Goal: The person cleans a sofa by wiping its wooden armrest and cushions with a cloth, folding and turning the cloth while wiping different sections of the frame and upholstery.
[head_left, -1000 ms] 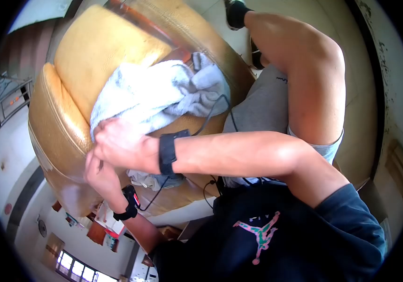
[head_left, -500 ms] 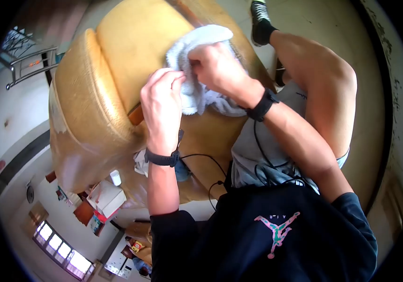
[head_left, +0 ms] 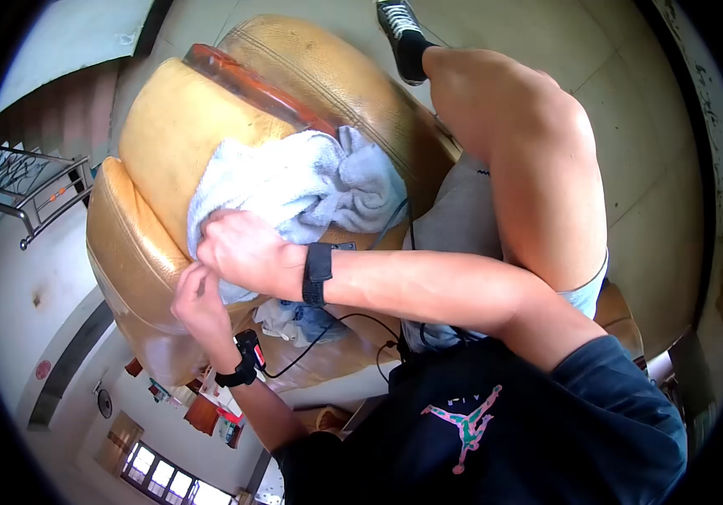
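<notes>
Towel [head_left: 281, 189], pale blue and bunched, lies on the tan leather sofa [head_left: 172, 122], the landmark I steer by from back here. Along the sofa's right side in my view, I see the person's bent bare leg [head_left: 551, 168]. The towel spreads over the sofa seat and reaches the reddish wooden strip [head_left: 252, 88] on its armrest. A smaller heap of white and blue cloth [head_left: 298, 322] lies on the sofa, just below the right forearm. Over the seat, the right hand [head_left: 248, 251] curls at the towel's left edge; its fingertips are hidden, so I cannot tell whether they pinch it. Close against it, the left hand [head_left: 201, 307] has its fingers bent inward, and I cannot tell whether they hold anything. Black straps [head_left: 317, 273] circle both wrists above the sofa.
</notes>
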Motion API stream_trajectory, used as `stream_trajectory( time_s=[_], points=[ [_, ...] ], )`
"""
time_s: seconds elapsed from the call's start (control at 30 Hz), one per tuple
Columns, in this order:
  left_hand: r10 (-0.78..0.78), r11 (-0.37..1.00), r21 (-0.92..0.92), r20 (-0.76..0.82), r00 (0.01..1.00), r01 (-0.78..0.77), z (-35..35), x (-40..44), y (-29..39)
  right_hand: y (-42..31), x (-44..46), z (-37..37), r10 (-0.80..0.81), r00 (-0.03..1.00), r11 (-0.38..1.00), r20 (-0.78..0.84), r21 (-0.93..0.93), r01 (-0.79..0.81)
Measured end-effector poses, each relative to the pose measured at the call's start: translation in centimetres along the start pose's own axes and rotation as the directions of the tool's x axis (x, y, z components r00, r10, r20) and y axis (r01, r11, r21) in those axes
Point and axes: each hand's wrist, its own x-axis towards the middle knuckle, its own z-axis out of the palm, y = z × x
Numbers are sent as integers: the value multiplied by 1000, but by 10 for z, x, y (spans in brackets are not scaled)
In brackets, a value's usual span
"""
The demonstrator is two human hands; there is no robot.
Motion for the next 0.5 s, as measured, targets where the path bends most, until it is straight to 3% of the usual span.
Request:
stream_trajectory(
  time_s=[0.1, 0.13, 0.2, 0.27, 0.33, 0.4, 0.47, 0.5],
  points=[
    [143, 989, -38, 5, 990, -142, 21, 22, 36, 31, -6, -30, 109, 994, 994, -30, 26, -108],
    [171, 982, -88, 31, 985, -167, 32, 33, 57, 50, -11, -37, 122, 971, 992, -205, 41, -116],
    [190, 972, -157, 85, 978, -176, 55, 54, 90, 93, -9, -60, 190, 963, 978, -189, 126, -168],
    [259, 962, -105, 61, 964, -252, 67, 61, 115, 101, -14, -90, 195, 966, 969, -168, 184, -164],
    [274, 960, -61, 27, 961, -272, 67, 64, 114, 101, -12, -98, 154, 979, 981, -134, 136, -136],
    [268, 941, -226, 47, 962, -251, 63, 60, 100, 92, -8, -93, 153, 980, 979, -124, 151, -133],
    [225, 962, -178, 81, 971, -208, 43, 50, 86, 79, -10, -81, 93, 994, 991, -58, 107, -86],
    [183, 976, -138, 109, 977, -167, 32, 43, 79, 72, -10, -62, 3, 994, 992, -113, 126, 11]
  ],
)
